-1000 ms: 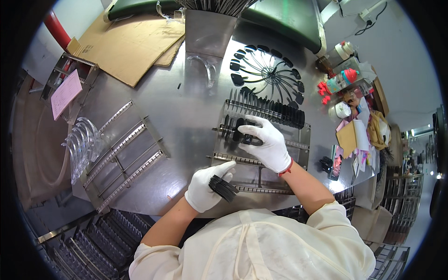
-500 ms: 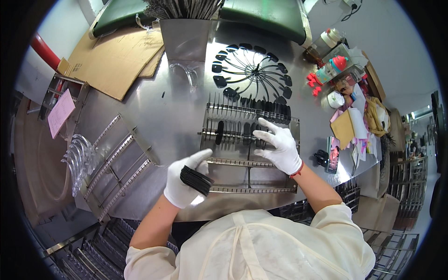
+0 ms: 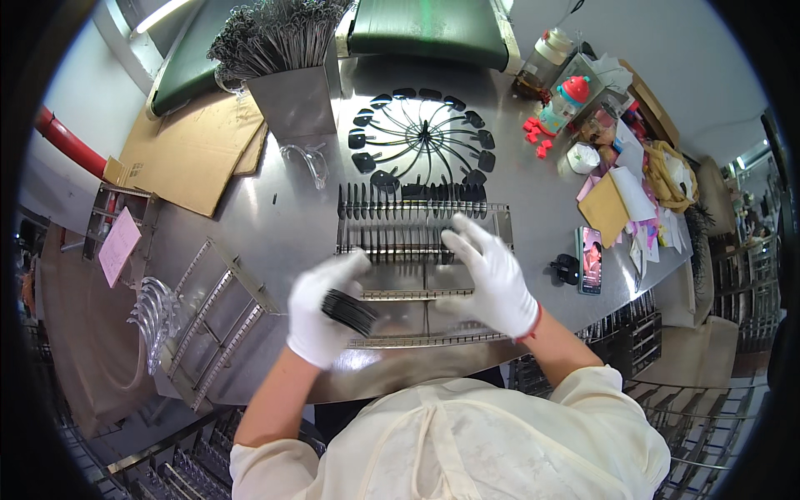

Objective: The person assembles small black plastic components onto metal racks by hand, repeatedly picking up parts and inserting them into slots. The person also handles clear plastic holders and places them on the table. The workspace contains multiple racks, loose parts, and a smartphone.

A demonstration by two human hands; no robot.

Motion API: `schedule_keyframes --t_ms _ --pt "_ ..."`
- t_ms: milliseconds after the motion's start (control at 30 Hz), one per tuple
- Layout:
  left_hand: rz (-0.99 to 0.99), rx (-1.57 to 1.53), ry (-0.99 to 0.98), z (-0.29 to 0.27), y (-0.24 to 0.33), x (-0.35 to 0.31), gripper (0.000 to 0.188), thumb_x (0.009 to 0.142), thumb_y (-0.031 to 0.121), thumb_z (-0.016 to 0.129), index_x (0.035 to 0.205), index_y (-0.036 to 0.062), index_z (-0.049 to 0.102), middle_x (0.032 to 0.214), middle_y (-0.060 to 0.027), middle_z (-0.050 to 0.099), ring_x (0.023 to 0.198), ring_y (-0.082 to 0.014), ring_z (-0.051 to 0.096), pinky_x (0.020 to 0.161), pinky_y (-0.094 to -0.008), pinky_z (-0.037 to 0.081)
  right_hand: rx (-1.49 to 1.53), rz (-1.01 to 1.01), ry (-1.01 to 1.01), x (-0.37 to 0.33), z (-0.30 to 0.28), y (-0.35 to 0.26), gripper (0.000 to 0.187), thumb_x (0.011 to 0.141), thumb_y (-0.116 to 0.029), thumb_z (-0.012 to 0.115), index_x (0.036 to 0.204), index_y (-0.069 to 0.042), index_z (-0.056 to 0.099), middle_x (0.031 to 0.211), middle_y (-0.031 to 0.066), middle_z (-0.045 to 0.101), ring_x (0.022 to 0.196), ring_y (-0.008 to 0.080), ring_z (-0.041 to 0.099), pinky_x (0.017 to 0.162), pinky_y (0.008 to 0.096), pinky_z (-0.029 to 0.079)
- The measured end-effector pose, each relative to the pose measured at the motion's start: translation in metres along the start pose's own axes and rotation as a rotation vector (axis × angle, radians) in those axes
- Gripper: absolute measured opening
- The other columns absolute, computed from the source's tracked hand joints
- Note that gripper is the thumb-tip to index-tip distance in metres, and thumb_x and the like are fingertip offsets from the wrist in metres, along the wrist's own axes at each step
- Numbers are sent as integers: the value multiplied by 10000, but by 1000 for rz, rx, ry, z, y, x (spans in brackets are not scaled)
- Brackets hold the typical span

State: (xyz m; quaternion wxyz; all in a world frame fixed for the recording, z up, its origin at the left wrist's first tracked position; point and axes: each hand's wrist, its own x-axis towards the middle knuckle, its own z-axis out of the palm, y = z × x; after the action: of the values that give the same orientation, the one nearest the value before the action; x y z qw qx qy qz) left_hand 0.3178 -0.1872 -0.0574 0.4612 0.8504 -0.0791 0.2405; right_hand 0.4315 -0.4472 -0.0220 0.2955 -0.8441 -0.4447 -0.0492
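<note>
Both of my hands wear white gloves. My left hand (image 3: pixel 317 304) is closed around a stack of thin, flat black pieces (image 3: pixel 348 313), just off the front left of a slotted metal rack (image 3: pixel 417 341). My right hand (image 3: pixel 498 283) hovers over the rack's right side with its fingers apart and nothing seen between them; the fingertips are a little blurred. A row of slim black pieces (image 3: pixel 387 208) stands upright in the rack's far slots. Beyond it, thin black stems with flat dark heads (image 3: pixel 361 162) fan out in a circle on the steel table.
A second slotted rack (image 3: pixel 218 321) lies at the left beside clear curved plastic pieces (image 3: pixel 157 321). At the back, a metal bin (image 3: pixel 292 104) holds many dark wires, next to cardboard (image 3: pixel 187 154). A phone (image 3: pixel 590 260), bottles (image 3: pixel 567 102) and papers (image 3: pixel 607 210) crowd the right side.
The whole view has shifted, with the table things now further left. My right hand's fingers have moved a little off the black pieces in the rack; my left hand still grips the stack.
</note>
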Motion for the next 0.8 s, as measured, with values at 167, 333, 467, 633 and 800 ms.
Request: schedule_keyframes --t_ms 167,333,467,633,800 --pt "-524 -726 -554 61 48 -37 366 915 -75 596 1252 54 656 1085 -66 718 1005 -130 684 885 -302 563 665 -180 -416 -29 0 -31 756 731 -27 858 1415 -82 539 1395 138 570 1262 279 590 1028 395 510" --pt "-954 -627 -720 87 59 -26 141 1006 70 581 1138 57 629 993 -32 674 847 -87 619 717 -273 531 1290 306 -235 -56 24 -21 605 843 39 758 1384 -90 520 1351 100 590 1257 195 578 1041 365 507" --pt "-901 -767 -574 89 59 -20 318 1013 200 633 1303 69 639 859 -38 731 717 -100 678 667 -285 551 1478 538 37 -56 24 18 622 853 97 669 1419 -75 477 1323 141 625 1202 241 630 1022 370 526" --pt "-1022 -756 -253 91 38 -24 304 1056 170 581 1318 24 627 926 -56 716 756 -82 638 714 -244 536 971 294 138 -25 19 67 555 752 10 821 1263 -91 628 1263 116 662 1209 234 641 1055 361 509" --pt "-955 -749 -265 94 30 -30 301 1057 149 573 1321 13 622 929 -58 709 762 -86 633 711 -241 532 405 66 6 -1 25 76 427 737 -26 841 1137 -104 715 1272 120 647 1179 279 646 998 356 545"
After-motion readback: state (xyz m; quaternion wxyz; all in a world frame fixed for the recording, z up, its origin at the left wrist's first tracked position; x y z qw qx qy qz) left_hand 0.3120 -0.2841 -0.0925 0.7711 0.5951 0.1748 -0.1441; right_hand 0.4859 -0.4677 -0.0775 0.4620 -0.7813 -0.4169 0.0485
